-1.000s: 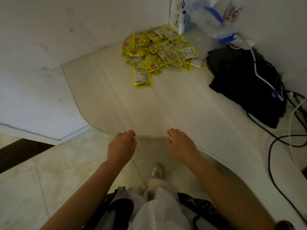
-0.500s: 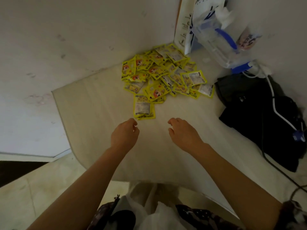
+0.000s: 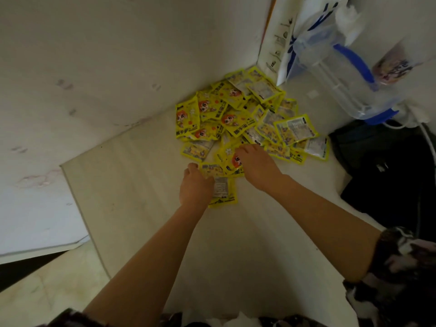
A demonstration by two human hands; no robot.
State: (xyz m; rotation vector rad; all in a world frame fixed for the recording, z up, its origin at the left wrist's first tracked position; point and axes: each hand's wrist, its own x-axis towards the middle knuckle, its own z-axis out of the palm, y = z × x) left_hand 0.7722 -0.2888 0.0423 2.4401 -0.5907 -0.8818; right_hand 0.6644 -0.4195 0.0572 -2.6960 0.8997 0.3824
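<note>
A heap of several small yellow packets (image 3: 247, 119) lies in the far corner of a pale wooden table (image 3: 141, 185), some face up with a cartoon print, some showing a grey back. My left hand (image 3: 195, 185) lies on the nearest packet (image 3: 223, 190) at the pile's front edge, its fingers curled over the packet's left side. My right hand (image 3: 256, 165) rests on packets just beyond, fingers spread forward over them. Whether either hand truly grips a packet is hidden by the hands themselves.
A clear plastic jug with blue handle and base (image 3: 349, 79) stands at the back right beside a white printed bag (image 3: 280, 41). A black bag (image 3: 387, 171) with white cable (image 3: 431, 147) fills the right side. White walls close the left and back.
Both hands have moved forward from the table's near edge across the bare wood to the front of the packet pile, and now touch packets. The view has moved closer to the corner.
</note>
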